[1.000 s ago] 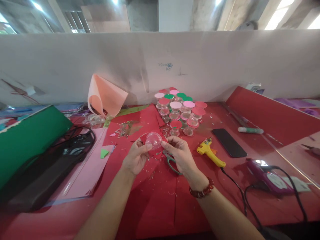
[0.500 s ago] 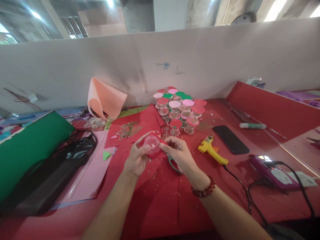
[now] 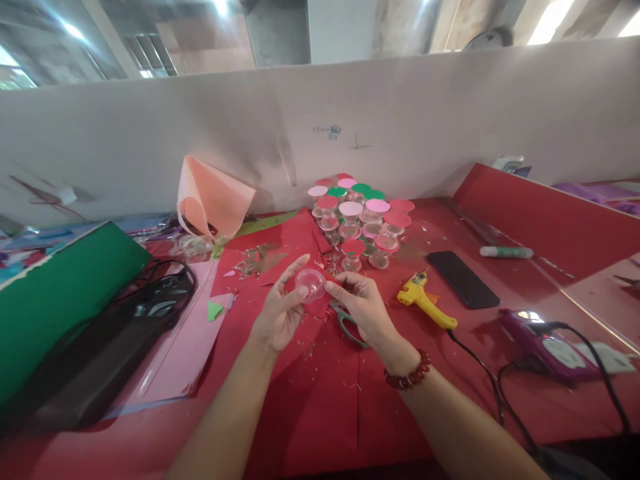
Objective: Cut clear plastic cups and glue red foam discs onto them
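Between my hands is a small clear plastic cup (image 3: pixel 311 285), round-rimmed and held above the red paper. My left hand (image 3: pixel 280 312) grips its left side with the thumb at the rim, the index finger stretched out beyond. My right hand (image 3: pixel 361 303) pinches the right edge of the cup between thumb and fingertips. Partly under my right hand lie green-handled scissors (image 3: pixel 346 328). Behind my hands stand several clear cup pieces topped with paper discs in red, pink and green, such as a pink-topped cup (image 3: pixel 351 210).
A yellow glue gun (image 3: pixel 425 301) and a black phone (image 3: pixel 464 279) lie to the right, near a purple power strip (image 3: pixel 547 347) with cords. At left are pink sheets (image 3: pixel 175 347), a black bag (image 3: pixel 115 347) and a green board (image 3: pixel 70 293). Paper scraps litter the red paper.
The clear cup and both hands have shifted slightly right and up. More of the scissors shows beside my right hand. The grip looks about the same.
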The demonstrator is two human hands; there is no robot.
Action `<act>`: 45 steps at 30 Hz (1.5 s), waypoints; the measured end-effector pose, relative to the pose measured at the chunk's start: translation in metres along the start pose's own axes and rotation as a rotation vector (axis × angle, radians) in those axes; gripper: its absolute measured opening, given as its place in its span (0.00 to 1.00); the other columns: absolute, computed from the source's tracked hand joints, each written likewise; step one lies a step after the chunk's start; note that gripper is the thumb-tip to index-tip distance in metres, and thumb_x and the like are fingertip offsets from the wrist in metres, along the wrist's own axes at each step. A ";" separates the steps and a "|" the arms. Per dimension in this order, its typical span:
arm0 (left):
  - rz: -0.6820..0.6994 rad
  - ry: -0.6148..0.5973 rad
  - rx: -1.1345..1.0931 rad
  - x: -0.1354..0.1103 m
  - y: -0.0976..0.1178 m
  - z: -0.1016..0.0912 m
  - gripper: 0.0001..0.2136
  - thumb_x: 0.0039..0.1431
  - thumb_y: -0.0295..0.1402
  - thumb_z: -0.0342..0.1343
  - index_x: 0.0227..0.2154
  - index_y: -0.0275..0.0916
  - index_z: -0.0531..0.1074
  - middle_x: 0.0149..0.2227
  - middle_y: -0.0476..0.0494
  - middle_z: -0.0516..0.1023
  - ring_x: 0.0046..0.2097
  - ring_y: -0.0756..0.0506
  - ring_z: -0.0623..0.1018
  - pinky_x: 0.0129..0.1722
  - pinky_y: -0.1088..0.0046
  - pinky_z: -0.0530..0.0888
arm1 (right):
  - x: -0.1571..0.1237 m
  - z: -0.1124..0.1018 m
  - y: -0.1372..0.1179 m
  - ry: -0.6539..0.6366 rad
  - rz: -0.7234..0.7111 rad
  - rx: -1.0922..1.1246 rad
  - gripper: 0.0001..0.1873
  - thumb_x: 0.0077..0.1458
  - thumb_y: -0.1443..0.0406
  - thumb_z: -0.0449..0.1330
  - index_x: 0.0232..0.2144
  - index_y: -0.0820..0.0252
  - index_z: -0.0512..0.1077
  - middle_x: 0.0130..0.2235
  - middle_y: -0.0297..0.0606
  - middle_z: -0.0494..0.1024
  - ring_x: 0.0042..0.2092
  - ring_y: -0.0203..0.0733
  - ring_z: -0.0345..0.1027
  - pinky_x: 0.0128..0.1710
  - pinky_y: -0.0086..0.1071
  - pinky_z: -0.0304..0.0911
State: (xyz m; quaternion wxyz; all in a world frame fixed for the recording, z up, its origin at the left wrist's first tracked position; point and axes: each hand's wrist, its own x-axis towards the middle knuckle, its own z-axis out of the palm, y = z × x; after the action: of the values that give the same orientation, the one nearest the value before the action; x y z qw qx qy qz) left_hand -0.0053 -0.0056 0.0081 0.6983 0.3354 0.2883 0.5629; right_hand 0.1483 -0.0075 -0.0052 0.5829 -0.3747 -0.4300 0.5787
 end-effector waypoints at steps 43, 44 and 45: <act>-0.021 -0.125 0.122 -0.001 0.000 -0.017 0.29 0.33 0.38 0.72 0.44 0.50 0.74 0.35 0.49 0.74 0.36 0.48 0.74 0.40 0.69 0.71 | -0.015 0.001 -0.018 -0.162 -0.191 -0.049 0.11 0.55 0.56 0.61 0.26 0.55 0.75 0.28 0.33 0.72 0.32 0.37 0.63 0.35 0.33 0.60; -0.032 -0.118 0.139 0.000 0.000 -0.014 0.29 0.34 0.36 0.71 0.46 0.48 0.74 0.36 0.49 0.75 0.36 0.48 0.74 0.40 0.70 0.71 | -0.013 0.001 -0.016 -0.109 -0.166 -0.048 0.11 0.55 0.56 0.61 0.27 0.56 0.75 0.27 0.32 0.71 0.31 0.35 0.62 0.34 0.31 0.59; -0.037 -0.113 0.159 0.001 0.000 -0.011 0.29 0.36 0.34 0.71 0.47 0.46 0.74 0.37 0.48 0.75 0.36 0.48 0.75 0.40 0.71 0.72 | -0.011 0.000 -0.015 -0.064 -0.144 -0.044 0.11 0.55 0.56 0.62 0.27 0.56 0.75 0.27 0.31 0.70 0.30 0.34 0.61 0.33 0.30 0.57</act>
State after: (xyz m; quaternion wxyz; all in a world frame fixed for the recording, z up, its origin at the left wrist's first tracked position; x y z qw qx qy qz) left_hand -0.0133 -0.0036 0.0012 0.6948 0.4157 0.2982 0.5054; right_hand 0.1539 -0.0188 0.0079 0.6006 -0.3371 -0.4867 0.5374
